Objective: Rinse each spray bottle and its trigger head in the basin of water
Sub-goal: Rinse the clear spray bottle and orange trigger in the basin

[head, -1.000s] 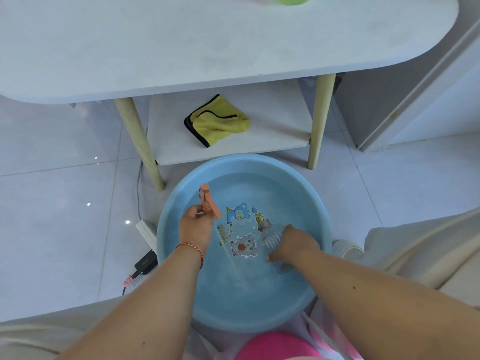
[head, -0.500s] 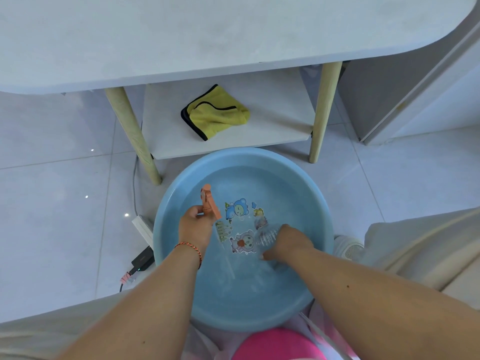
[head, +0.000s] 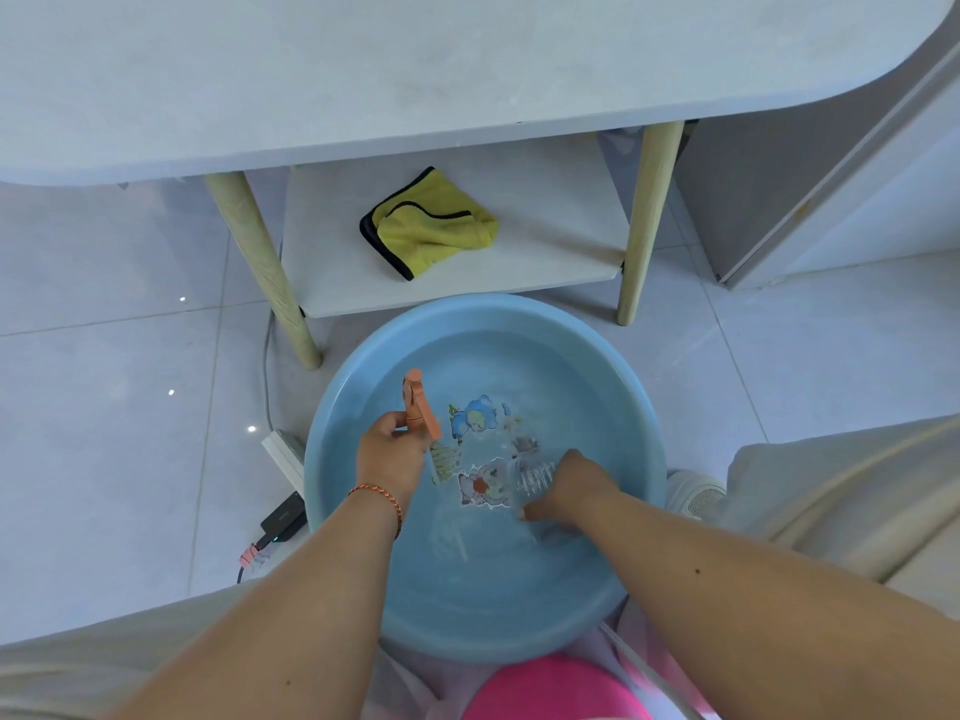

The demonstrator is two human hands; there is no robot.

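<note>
A round blue basin (head: 644,407) of water stands on the floor between my knees, with cartoon stickers on its bottom. My left hand (head: 387,452) grips an orange trigger head (head: 418,407) upright above the water at the basin's left side; its thin dip tube slants down into the water. My right hand (head: 569,485) is in the water at the basin's right and holds a clear ribbed spray bottle (head: 530,472), which lies on its side under the surface. The bottle's far end is hard to make out through the water.
A white table (head: 415,70) with pale wooden legs stands just beyond the basin. A yellow cloth (head: 431,226) lies on its lower shelf. A power strip (head: 283,449), a black adapter and cables lie on the tiled floor left of the basin. A pink object (head: 550,688) sits at my lap.
My right hand has shifted the submerged bottle slightly within the water. My left hand keeps the trigger head almost in the same place. The camera has tilted a little.
</note>
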